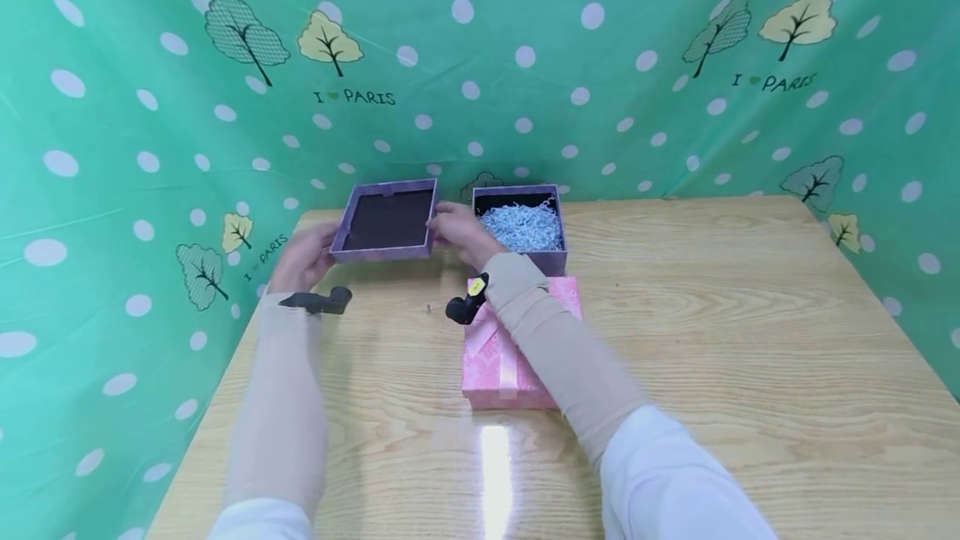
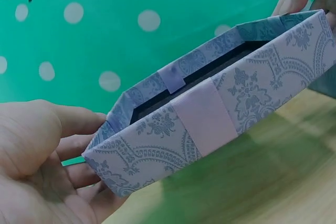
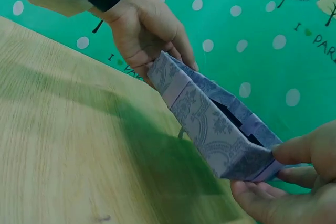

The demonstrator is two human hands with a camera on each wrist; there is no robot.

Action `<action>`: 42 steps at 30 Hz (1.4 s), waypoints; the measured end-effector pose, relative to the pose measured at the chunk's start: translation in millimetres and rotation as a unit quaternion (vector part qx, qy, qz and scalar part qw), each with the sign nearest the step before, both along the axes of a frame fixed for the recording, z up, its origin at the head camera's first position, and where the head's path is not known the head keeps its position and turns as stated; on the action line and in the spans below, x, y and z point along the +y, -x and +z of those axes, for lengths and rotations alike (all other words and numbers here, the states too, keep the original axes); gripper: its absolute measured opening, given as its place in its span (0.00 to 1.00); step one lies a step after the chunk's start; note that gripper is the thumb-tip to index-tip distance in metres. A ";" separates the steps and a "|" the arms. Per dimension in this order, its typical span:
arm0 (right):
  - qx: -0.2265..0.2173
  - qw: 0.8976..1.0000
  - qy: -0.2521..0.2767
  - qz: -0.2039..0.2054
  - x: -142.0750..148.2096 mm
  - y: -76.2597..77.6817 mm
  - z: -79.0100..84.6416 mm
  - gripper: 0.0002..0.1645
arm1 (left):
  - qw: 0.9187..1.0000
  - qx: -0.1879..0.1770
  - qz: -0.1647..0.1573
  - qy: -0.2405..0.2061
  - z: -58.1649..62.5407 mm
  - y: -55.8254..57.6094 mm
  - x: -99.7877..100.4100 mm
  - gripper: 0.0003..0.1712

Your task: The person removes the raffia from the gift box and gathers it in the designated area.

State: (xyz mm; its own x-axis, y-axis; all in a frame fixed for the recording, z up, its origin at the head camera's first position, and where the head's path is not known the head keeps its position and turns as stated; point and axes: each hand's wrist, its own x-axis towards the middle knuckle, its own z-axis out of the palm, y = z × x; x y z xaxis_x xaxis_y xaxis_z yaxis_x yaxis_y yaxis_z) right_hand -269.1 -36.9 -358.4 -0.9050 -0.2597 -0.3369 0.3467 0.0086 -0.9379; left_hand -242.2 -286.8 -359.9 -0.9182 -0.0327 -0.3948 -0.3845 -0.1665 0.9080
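Observation:
A lavender patterned box lid (image 1: 382,255), its black inside facing up, is held above the left back of the table. My left hand (image 1: 303,255) grips its left side, thumb at the rim and fingers beneath, as the left wrist view shows. On the opposite side my right hand (image 1: 459,232) pinches the lid's wall, thumb on the rim and fingers below. A pale ribbon band (image 2: 205,116) crosses the lid's outer wall. Right of the lid stands an open purple box (image 1: 551,262) with blue shredded paper (image 1: 521,227) inside.
In front of the purple box sits a pink gift box (image 1: 495,365) with a ribbon bow, partly under my right forearm. The wooden table (image 1: 735,315) stretches away to the right. A green dotted curtain (image 1: 510,90) hangs behind and to the left.

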 end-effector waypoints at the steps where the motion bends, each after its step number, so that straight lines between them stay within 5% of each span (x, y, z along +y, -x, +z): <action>1: -0.007 1.000 0.006 -0.003 -2.6 0.3 -1.1 0.36 | 1.000 -0.004 0.002 0.005 -0.8 -0.6 -1.1 0.28; 9: -0.074 0.993 0.091 -0.027 -17.8 -1.1 -4.0 0.31 | 1.000 -0.025 0.006 0.010 -10.5 -4.7 -10.5 0.30; 18: -0.074 0.994 0.021 -0.076 -30.8 6.4 -26.7 0.13 | 0.999 -0.020 -0.025 0.038 -25.5 -0.3 -10.7 0.28; 25: -0.049 0.994 -0.084 -0.055 -46.7 60.6 -101.6 0.13 | 0.997 -0.037 -0.032 0.058 -37.5 3.4 -9.8 0.28; 27: -0.053 0.990 -0.123 -0.052 -49.7 66.1 -107.2 0.14 | 0.996 -0.038 -0.035 0.069 -42.6 4.2 -11.2 0.28; 29: -0.059 0.990 -0.120 -0.049 -47.3 54.8 -93.4 0.15 | 0.996 -0.035 -0.036 0.078 -47.3 4.6 -12.5 0.27; 34: -0.084 0.993 -0.076 -0.043 -54.1 56.7 -100.0 0.16 | 0.994 -0.019 -0.041 0.096 -52.5 4.9 -14.3 0.28; 37: -0.102 0.993 -0.045 -0.027 -65.4 86.3 -141.1 0.18 | 0.994 -0.012 -0.042 0.096 -54.1 6.0 -15.2 0.29; 41: -0.105 0.994 -0.033 0.015 -58.4 74.7 -124.6 0.18 | 0.994 -0.012 -0.041 0.096 -55.4 8.0 -15.8 0.30; 42: -0.107 0.993 -0.031 0.024 -53.0 61.3 -105.3 0.18 | 0.994 -0.012 -0.038 0.105 -54.9 8.4 -15.2 0.30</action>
State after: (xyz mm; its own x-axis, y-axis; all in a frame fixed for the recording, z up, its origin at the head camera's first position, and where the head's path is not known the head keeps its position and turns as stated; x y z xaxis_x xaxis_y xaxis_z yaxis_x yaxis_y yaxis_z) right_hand -330.3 -89.8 -463.7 -0.7979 -0.2734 -0.5372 0.5364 0.0843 -0.8397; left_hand -250.7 -302.0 -414.8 -0.9114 -0.0479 -0.4088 -0.4111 0.0559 0.9099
